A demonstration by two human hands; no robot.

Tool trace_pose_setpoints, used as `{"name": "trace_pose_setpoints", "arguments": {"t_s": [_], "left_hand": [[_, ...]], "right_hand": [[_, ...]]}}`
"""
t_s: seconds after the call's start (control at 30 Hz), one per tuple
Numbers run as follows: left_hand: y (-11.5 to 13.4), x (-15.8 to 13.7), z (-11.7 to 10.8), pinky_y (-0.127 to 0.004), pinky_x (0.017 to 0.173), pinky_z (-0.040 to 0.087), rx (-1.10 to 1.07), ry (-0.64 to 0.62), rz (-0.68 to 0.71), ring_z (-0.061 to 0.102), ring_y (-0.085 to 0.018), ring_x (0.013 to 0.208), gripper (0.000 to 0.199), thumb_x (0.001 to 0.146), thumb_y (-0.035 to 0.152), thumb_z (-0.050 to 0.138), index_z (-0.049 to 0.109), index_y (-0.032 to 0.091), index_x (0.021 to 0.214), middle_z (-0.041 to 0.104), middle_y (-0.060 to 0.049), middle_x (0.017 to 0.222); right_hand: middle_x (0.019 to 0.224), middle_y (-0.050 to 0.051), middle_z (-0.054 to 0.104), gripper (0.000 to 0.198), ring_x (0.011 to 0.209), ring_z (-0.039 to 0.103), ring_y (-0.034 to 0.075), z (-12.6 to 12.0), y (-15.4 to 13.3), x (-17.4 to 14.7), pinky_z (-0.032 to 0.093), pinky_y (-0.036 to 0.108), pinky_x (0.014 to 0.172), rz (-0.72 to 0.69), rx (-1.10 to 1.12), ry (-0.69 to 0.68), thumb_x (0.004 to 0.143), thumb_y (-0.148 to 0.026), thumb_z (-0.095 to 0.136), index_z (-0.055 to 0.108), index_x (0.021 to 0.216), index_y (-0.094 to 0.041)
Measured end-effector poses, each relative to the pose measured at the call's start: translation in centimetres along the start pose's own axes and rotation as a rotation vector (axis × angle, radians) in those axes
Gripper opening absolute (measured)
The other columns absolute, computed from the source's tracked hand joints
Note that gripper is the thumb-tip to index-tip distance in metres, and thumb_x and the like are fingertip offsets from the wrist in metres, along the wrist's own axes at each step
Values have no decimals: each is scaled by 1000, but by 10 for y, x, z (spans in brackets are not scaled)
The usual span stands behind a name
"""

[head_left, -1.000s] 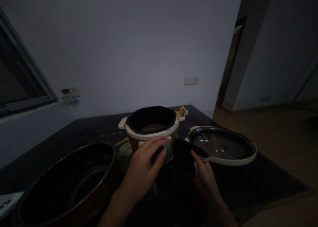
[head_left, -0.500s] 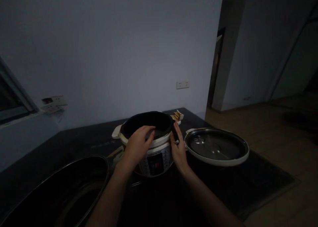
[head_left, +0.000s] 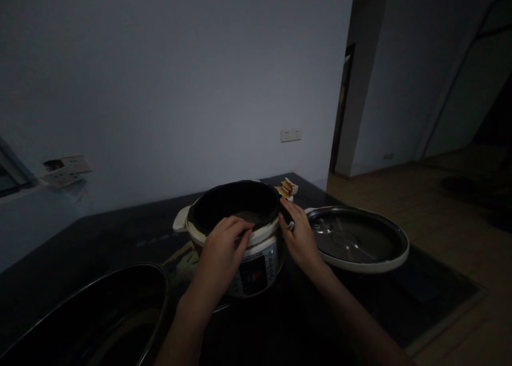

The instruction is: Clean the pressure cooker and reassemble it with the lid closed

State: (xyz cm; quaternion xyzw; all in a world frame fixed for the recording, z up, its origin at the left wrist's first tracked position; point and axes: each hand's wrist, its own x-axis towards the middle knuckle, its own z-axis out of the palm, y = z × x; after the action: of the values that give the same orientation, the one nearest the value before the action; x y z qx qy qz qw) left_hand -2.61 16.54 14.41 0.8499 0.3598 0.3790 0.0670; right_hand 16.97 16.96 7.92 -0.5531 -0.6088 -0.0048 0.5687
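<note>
An electric pressure cooker (head_left: pixel 256 272) with a white rim, a front control panel and a dark inner pot (head_left: pixel 224 200) stands in front of me without its lid. At the front rim, my left hand (head_left: pixel 226 243) has its thumb and fingertips pressed together; whatever lies between them is hidden. My right hand (head_left: pixel 298 235) is at the cooker's right side, fingers and thumb around a black piece (head_left: pixel 285 215) at the rim. The cooker's white side handle (head_left: pixel 181 220) shows on the left. The round lid (head_left: pixel 360 239) lies to the right, inner side up.
A large dark basin (head_left: pixel 160 280) stands at the lower left. Behind the cooker sits a small white and tan piece (head_left: pixel 287 188) on the black tabletop (head_left: pixel 132 232). The wall carries a power socket (head_left: pixel 290 135). The table's right edge drops to a wooden floor.
My left fingertips have come down from over the pot's opening to its front rim and closed together. My right fingers have bent more around the right side. The view has shifted slightly.
</note>
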Motion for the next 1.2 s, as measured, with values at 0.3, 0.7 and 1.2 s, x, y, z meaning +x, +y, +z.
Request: {"name": "trace_pose_setpoints", "arguments": {"t_s": [0.3, 0.7, 1.2], "left_hand": [[0, -1, -8, -40, 87, 49, 33, -8, 0, 63, -22, 96, 18, 90, 16, 53, 68, 20, 99, 70, -5, 100], [-5, -2, -15, -40, 85, 49, 127, -31, -73, 63, -23, 92, 16, 91, 17, 53, 68, 19, 95, 70, -5, 96], [11, -19, -42, -38, 79, 52, 225, -80, -160, 66, -24, 93, 17, 91, 23, 52, 68, 22, 96, 71, -5, 99]], "right_hand": [[152, 8, 40, 50, 143, 31, 18, 22, -8, -22, 23, 44, 119, 122, 314, 112, 97, -40, 40, 42, 144, -22], [158, 6, 28, 71, 149, 10, 25, 28, -48, -56, 10, 58, 119, -366, -153, -140, 90, -19, 43, 14, 154, -24], [98, 10, 72, 32, 104, 65, 27, -17, -41, 39, 46, 48, 100, -215, -245, -478, 92, -40, 43, 68, 94, -20]]}}
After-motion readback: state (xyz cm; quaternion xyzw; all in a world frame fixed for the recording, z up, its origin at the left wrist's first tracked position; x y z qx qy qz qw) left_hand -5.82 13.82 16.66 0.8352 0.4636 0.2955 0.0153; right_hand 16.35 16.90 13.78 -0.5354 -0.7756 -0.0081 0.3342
